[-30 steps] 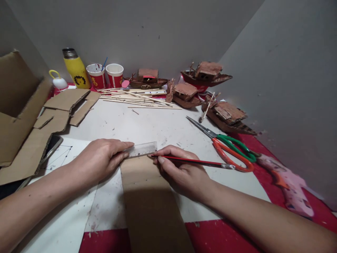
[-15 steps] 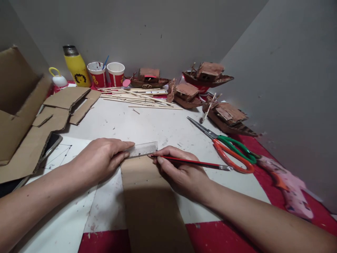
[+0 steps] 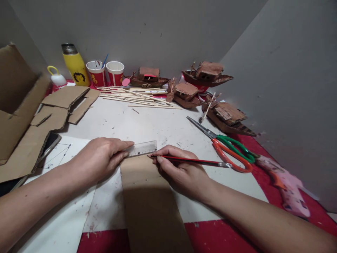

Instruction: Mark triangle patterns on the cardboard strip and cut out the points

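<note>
My left hand pinches the left end of a clear plastic ruler, which lies across the far end of a brown cardboard strip. In my right hand is a red and black pencil, its tip low beside the ruler's near edge. Small marks dot the cardboard below the ruler. Scissors with green and orange handles lie to the right of my right hand. A paper with a drawn diagram lies partly beneath my left forearm.
Several brown model boats stand at the back and right, near loose thin sticks. A yellow bottle and paper cups line the back. Cardboard pieces cover a phone at left. A pink glue gun rests at right.
Both hands keep their hold on the ruler and pencil, with hardly any movement. The whole view has shifted very slightly.
</note>
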`<state>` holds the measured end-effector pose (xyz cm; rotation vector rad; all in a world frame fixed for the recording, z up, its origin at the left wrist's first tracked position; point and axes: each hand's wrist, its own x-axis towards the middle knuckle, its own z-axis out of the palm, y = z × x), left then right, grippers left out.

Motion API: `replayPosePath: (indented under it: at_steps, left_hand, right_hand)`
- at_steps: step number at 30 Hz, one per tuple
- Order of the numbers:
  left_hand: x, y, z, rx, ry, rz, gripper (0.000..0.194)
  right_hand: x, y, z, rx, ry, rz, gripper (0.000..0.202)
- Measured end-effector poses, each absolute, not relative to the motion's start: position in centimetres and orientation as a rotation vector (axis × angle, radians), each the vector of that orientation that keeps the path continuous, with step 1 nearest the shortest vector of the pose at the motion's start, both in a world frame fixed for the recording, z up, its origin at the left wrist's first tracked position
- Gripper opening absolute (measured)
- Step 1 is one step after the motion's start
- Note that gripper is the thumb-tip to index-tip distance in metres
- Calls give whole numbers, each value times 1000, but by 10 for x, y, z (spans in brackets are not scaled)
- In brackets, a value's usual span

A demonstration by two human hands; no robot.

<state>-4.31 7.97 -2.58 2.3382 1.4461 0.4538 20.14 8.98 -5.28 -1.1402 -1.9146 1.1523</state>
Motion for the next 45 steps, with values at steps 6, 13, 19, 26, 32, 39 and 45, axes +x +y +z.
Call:
replayPosePath:
  at_steps: [6,13,19,26,32,39,45]
  left_hand:
    - [-43,80,-26,2332,1450,473,36]
    - [-43,81,-28,2330,1451,463,37]
    - [-44,80,-28,2322,1442,479,37]
    - [-44,80,-29,2330,1436,480,37]
    - [-44,79,-29,2341,1425,482,39]
    - [-44,80,-30,2344,1420,488,38]
    - [-44,80,-31,2309,1426,498,38]
  right_hand:
    - [201,90,-54,-1140,-1877,1170,15]
    - [202,89,-56,-1129,-1865,1200,13]
    - [204,88,-61,-1118,-1826,1252,14]
    - [204,88,-62,-1126,-1801,1274,16]
    - [203,88,-61,-1117,-1792,1256,16]
    - [202,89,-59,-1109,-1794,1255,16]
    - [202,90,-60,-1107,-1801,1258,14]
